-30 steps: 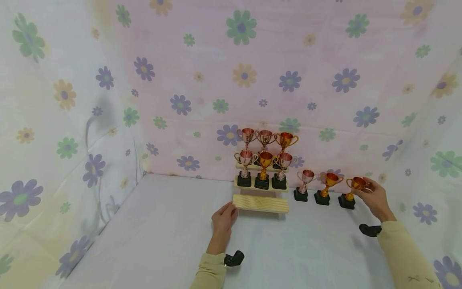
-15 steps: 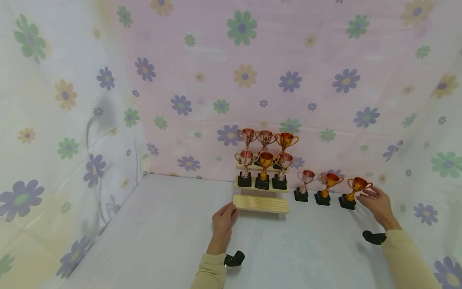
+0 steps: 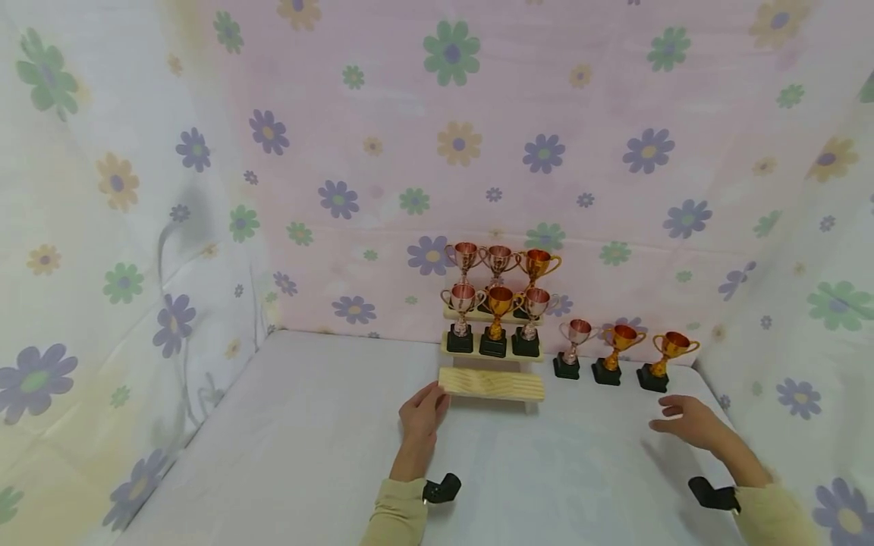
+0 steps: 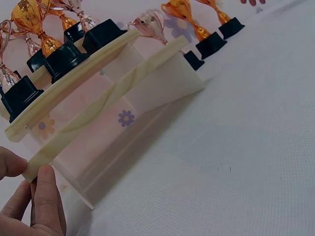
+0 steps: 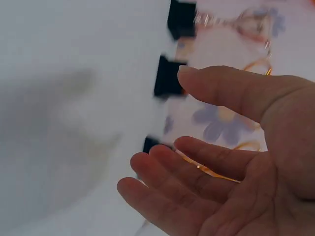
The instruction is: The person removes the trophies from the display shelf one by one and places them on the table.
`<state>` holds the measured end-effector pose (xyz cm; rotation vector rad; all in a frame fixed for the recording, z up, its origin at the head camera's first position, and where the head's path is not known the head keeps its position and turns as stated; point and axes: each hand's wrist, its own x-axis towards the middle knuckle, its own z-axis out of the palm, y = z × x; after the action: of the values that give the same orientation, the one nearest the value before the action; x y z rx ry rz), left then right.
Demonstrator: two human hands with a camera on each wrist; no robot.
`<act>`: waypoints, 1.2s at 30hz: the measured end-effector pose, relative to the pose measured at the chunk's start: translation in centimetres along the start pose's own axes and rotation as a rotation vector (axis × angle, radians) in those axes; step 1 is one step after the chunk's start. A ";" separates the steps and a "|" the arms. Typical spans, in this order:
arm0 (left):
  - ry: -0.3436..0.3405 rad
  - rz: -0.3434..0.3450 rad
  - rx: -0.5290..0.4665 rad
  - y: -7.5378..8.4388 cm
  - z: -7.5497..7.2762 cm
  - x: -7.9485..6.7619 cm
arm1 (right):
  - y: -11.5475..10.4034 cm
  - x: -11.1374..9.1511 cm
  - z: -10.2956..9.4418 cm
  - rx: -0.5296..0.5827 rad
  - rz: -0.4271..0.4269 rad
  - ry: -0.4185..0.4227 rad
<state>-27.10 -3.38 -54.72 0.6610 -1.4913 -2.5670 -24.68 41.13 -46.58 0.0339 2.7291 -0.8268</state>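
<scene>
My left hand (image 3: 419, 415) pinches the left end of the bottom step of a wooden tiered stand (image 3: 492, 384), thumb above and fingers below, as the left wrist view shows. That bottom step is bare. Three trophies, among them a gold trophy (image 3: 498, 307), stand on the middle step, and three more on the top step, partly hidden behind them. My right hand (image 3: 693, 423) hovers over the table with fingers spread, holding nothing. Beyond it stands a gold trophy (image 3: 669, 356), apart from the fingers. Left of that come another gold trophy (image 3: 617, 350) and a rose-gold trophy (image 3: 573, 347).
A white cloth covers the table (image 3: 328, 432). Flower-printed cloth (image 3: 382, 136) hangs behind and on both sides, close to the stand's back and the trophy row. A black wrist camera (image 3: 713, 494) sits on the right wrist.
My right hand has let go of the rightmost gold trophy and drawn back toward me. That trophy stays standing. The left hand keeps its place on the stand.
</scene>
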 end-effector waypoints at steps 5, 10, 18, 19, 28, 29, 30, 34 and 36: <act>0.003 0.004 -0.002 0.2 0.0 0.0 | -4.6 -1.0 0.6 -0.034 -0.187 0.114; 0.003 0.022 -0.009 0.5 0.0 0.1 | -9.9 -1.1 0.9 0.005 -0.352 0.309; 0.006 0.012 -0.008 0.8 0.2 0.2 | -16.1 2.7 1.9 0.277 -0.508 0.616; 0.007 0.011 -0.008 0.8 0.2 0.1 | -16.7 3.3 2.1 0.315 -0.508 0.632; 0.002 0.007 -0.016 0.7 0.3 0.1 | -19.7 7.7 3.6 0.651 -0.583 0.639; 0.001 0.004 -0.014 0.7 0.3 0.1 | -19.9 7.9 3.8 0.665 -0.587 0.630; -0.001 0.000 -0.012 0.6 0.3 0.0 | -20.0 8.1 4.0 0.673 -0.585 0.622; -0.004 -0.006 -0.005 0.4 0.2 -0.1 | -20.1 8.4 4.6 0.688 -0.571 0.594; -0.001 -0.008 0.000 0.4 0.1 -0.1 | -20.1 8.6 4.8 0.701 -0.566 0.581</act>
<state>-27.13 -3.44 -54.33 0.6667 -1.4920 -2.5735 -33.73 21.15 -41.98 -0.4311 2.7964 -2.1990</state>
